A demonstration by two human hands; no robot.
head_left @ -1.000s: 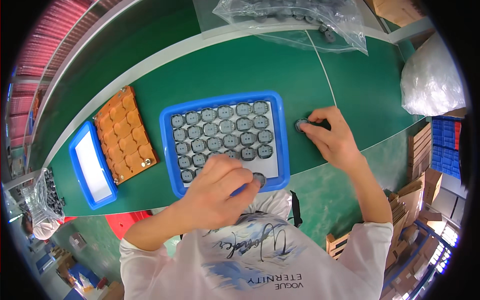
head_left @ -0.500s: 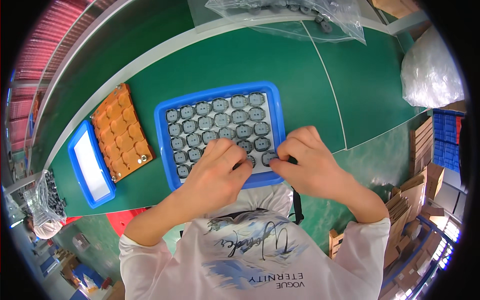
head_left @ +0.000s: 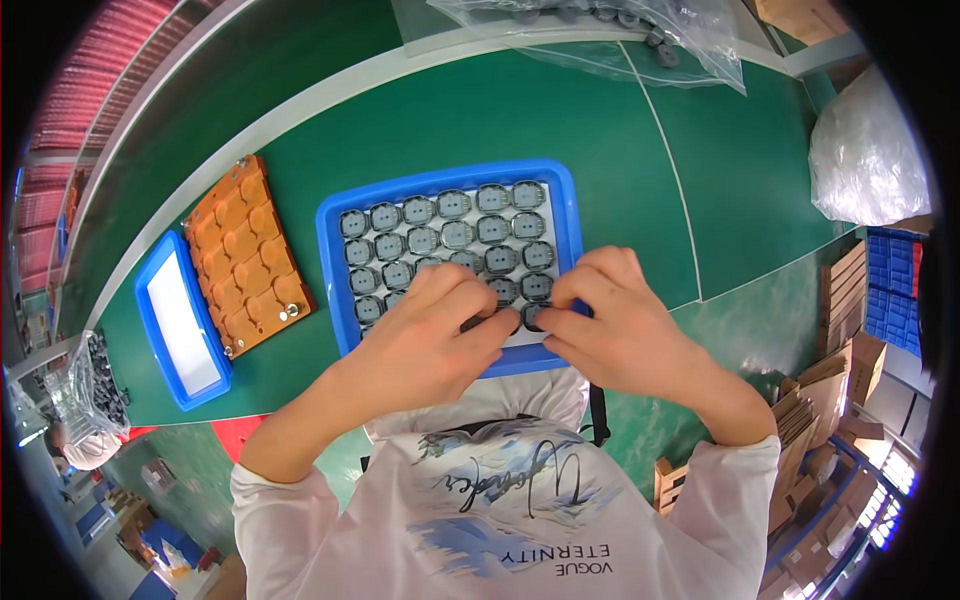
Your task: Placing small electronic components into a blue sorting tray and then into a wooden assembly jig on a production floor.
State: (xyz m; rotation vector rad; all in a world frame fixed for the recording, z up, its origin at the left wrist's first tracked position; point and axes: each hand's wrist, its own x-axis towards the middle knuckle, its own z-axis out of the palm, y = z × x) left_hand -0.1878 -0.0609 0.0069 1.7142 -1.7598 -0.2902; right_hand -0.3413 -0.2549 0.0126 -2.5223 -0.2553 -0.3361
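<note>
A blue tray with a white liner holds rows of small rounded grey plastic parts, each with two dark dots on top. My left hand reaches over the tray's near rows with its fingers closed, its fingertips down among the parts at the near edge. Whatever is between them is hidden. At the near right corner, my right hand pinches a grey plastic part in the nearest row, with its wrist beyond the tray's right rim. The two hands' fingertips are close together.
Left of the tray lies an orange plate with scalloped recesses, next to a narrow blue tray with a white bottom. A clear bag of dark parts lies at the back of the green table. A plastic-wrapped bundle stands far right.
The tray sits slightly farther right in the view. Both hands stay over its near right part, and their fingertips have come a little closer together.
</note>
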